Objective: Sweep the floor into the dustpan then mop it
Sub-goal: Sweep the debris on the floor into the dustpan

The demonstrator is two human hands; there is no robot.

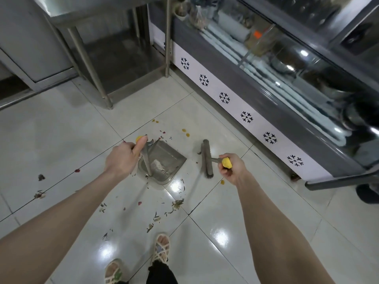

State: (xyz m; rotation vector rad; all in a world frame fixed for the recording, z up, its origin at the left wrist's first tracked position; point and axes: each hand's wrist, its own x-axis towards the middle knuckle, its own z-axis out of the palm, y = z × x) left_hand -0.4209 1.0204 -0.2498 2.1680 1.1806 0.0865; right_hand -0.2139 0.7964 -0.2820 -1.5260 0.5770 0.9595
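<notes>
Glossy white tile floor (61, 128) in a kitchen, and we're mid-sweep. Nearest us, by our sandals (161, 249), there's a scatter of leafy scraps (177, 203) that hasn't been collected yet, plus a few bits off to the left. Our left hand (121, 158) is wrapped around the yellow-tipped handle of the dustpan (164, 160), which sits flat on the tile with some pale dust already in it. Our right hand (231, 167) is closed on the broom (207, 158) handle, with the brush head just right of the pan's open edge.

Best move, we reckon: keep the pan lip pressed to the tile, swing the broom around behind the near scraps and pull them in with short strokes so nothing flicks past. The orange drips (185, 131) beyond the pan look sticky, so those are for the mop, which we can't see anywhere.

Further out, the desk legs (90, 66) and the snowflake-trimmed chiller (246, 117) box us in, so crumbs could hide under both.
</notes>
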